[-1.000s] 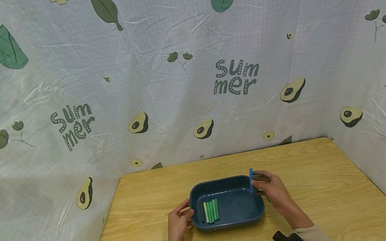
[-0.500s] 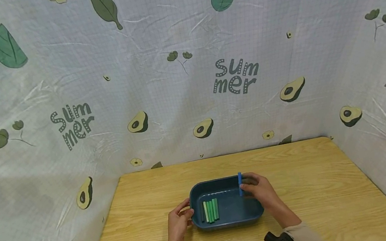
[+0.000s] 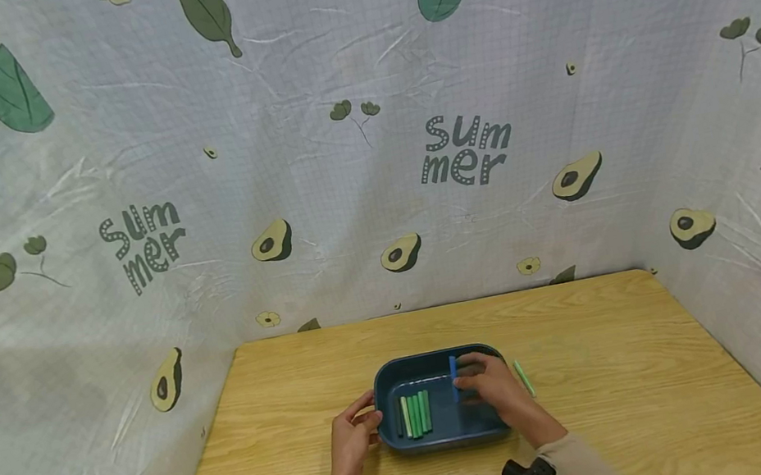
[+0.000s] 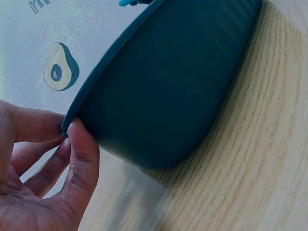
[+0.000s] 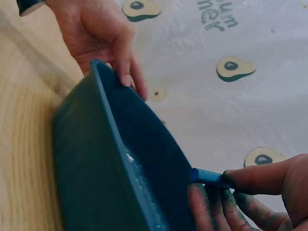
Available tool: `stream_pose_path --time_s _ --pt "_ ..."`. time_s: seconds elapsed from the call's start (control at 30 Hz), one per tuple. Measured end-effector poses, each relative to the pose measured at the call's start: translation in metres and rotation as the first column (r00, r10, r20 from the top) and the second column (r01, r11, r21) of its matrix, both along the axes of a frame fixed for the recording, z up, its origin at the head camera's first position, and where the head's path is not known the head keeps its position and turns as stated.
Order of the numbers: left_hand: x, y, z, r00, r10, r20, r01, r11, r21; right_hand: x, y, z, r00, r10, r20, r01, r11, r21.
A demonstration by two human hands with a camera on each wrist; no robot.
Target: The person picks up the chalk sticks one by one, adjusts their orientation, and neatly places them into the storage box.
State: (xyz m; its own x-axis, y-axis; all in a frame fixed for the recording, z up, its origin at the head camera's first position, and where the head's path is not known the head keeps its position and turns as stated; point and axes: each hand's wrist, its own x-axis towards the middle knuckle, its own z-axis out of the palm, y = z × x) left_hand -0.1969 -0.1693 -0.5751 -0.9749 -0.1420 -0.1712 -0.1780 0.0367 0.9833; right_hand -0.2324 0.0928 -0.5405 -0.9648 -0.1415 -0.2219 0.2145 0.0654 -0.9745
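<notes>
Blue stick over tray

Stick, short blue chalk-like rod (image 3: 452, 367), pinched upright in right hand's (image 3: 489, 393) fingertips above dark blue plastic tray (image 3: 401, 367). Likely light, stiff, brittle; best gripped mid-length. Left hand (image 3: 350, 438) grips tray's left rim. Green sticks (image 3: 414, 416) lie inside at left; one green stick (image 3: 523, 378) on wooden table (image 3: 635, 380), right.

The dark teal tray (image 3: 397, 437) sits flat on the wood, its left rim held by the left hand (image 3: 349, 440). The blue stick (image 3: 452, 367), pinched in the right hand (image 3: 488, 388), stands upright over the tray's middle.
</notes>
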Motion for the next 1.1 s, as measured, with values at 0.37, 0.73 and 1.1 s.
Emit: stream_pose_path --time_s 0.37,0.73,1.1 --pt "0.001 0.0 0.002 1.0 -0.007 -0.002 0.007 1.0 0.009 -0.003 -0.018 -0.017 0.996 0.067 0.065 -0.07 0.996 0.048" --pt "0.002 -0.001 0.0 1.0 -0.008 0.004 0.008 1.0 -0.006 -0.004 -0.026 -0.024 0.992 0.084 0.094 -0.094 0.99 0.104" --pt "0.001 -0.001 0.0 1.0 -0.008 0.0 0.008 1.0 -0.002 -0.009 -0.031 -0.032 0.99 0.059 0.13 -0.077 0.987 0.138"
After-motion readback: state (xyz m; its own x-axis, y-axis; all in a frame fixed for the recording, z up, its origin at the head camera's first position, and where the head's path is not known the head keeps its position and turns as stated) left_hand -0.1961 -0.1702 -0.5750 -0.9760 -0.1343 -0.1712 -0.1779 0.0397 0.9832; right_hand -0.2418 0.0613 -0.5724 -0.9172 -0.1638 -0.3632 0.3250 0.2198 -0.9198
